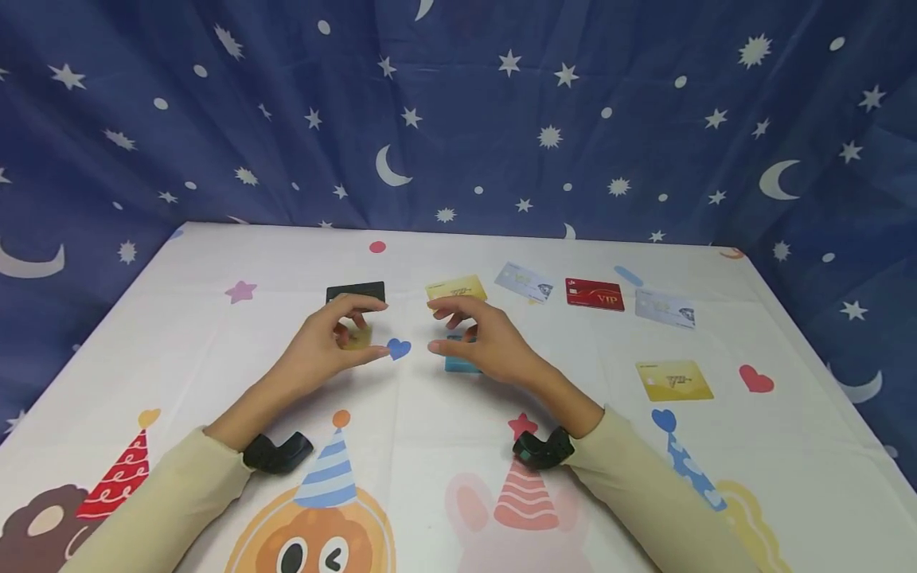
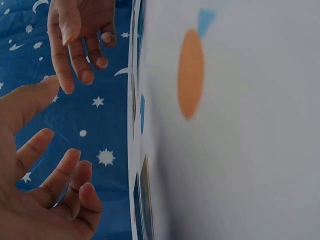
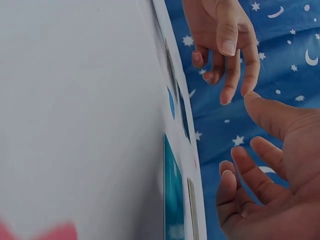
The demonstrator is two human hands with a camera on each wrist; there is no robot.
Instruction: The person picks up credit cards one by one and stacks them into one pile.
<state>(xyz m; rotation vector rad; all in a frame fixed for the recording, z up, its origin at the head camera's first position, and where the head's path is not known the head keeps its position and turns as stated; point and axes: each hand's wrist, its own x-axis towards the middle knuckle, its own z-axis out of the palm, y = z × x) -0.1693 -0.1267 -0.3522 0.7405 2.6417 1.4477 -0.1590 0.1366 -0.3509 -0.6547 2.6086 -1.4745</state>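
My left hand [image 1: 318,342] hovers above the table with thumb and fingers loosely curved and nothing between them. A mostly hidden gold card [image 1: 360,338] lies beneath it, and a black card [image 1: 356,290] just behind it. Facing it, my right hand [image 1: 497,342] is held in the same loose curve and is likewise free of any object. Partly covered by that hand is a teal card [image 1: 460,365], also seen edge-on in the right wrist view as a teal card [image 3: 173,195]. Behind its fingers lies a gold VIP card [image 1: 458,286].
Toward the back right lie a silver card [image 1: 524,282], a red VIP card [image 1: 595,295] and another silver card [image 1: 665,309]. Nearer, a gold VIP card [image 1: 675,380] rests on the white patterned tablecloth [image 1: 430,446]. A blue starry curtain [image 1: 458,119] hangs behind.
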